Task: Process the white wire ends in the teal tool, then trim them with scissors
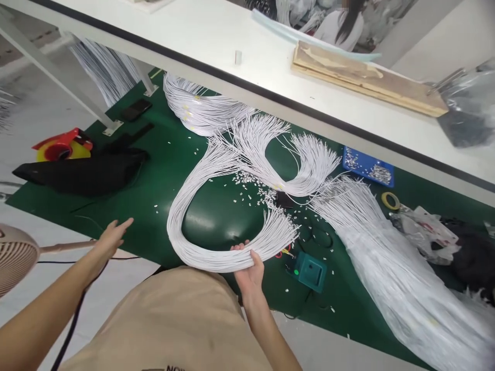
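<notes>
Right hand [250, 270] is gripping the near bend of a long looped bundle of thin white wires [185, 216], fingers [240, 248] curling over the top of the strands and thumb under, so the bundle is being held where it sweeps closest to the body; the loop is lying on the green mat tabletop [154, 170], arcing away to the left and back toward a fanned end [282, 232] tipped with small white connectors. Left hand [112, 238] is hovering flat and empty, fingers spread wide, just off the mat's near-left edge and touching nothing. Judgement: a grip this close to the bend is keeping the strands together; lifting slowly and level should be stopping the fanned end from snagging the scattered small white plastic terminals [251, 188] lying between the loops. Just right of the holding hand a small teal box with a green light [311, 270] is sitting, with red-handled snips [281, 252] partly tucked under the fan, so room to the right is tight. Further right a large pile of white wires [394, 268] is filling the mat. Open mat is showing inside the loop and to the left, short of a black cloth bag [81, 172]. A white overhead shelf [270, 67] is limiting height further back
</notes>
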Tool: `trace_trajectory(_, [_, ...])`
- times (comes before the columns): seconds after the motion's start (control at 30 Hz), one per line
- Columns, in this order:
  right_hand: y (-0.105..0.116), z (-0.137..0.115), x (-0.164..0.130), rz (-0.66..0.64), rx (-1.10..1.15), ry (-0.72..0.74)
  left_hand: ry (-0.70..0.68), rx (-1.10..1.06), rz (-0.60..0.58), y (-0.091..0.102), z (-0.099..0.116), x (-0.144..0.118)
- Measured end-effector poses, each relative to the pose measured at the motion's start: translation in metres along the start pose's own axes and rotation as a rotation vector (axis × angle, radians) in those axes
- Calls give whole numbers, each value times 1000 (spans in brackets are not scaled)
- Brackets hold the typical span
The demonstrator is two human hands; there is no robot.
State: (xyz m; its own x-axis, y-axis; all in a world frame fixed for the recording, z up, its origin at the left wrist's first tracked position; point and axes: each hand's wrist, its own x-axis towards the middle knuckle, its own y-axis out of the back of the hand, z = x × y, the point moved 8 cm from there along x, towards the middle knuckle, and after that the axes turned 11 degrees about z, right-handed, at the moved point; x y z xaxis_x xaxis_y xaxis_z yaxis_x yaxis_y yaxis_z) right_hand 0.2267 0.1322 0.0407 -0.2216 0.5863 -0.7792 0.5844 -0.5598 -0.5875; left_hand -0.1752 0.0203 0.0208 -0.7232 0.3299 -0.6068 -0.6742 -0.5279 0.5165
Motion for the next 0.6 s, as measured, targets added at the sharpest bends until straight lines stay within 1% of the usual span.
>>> trace_trajectory(0.03, [0,4,-1,-4,-11,-4,15,9,0,9,4,4])
trace_trajectory(0.07, [1,8,-1,-5,-23,-7,34,12,-20,13,9,7])
trace_trajectory(0.1, [2,11,-2,-3,-34,-8,40,19,-57,12,17,9])
trace_trajectory(0.17, [6,16,-3,3,-47,-10,9,41,-147,-1,39,14])
trace_trajectory(0.27, [13,20,-5,20,-38,-18,-73,121,-226,-35,78,25])
trace_trajectory(0.37, [19,24,-8,50,-15,-23,-172,241,-227,-82,110,39])
trace_trajectory(0.43, [19,25,-10,73,-8,-10,-253,317,-186,-113,123,45])
trace_trajectory(0.5, [17,24,-12,95,-16,10,-342,377,-136,-137,131,47])
trace_trajectory(0.57, [10,23,-15,109,-39,36,-410,419,-140,-150,137,47])
trace_trajectory(0.6, [4,22,-17,102,-57,54,-432,435,-167,-151,140,47])
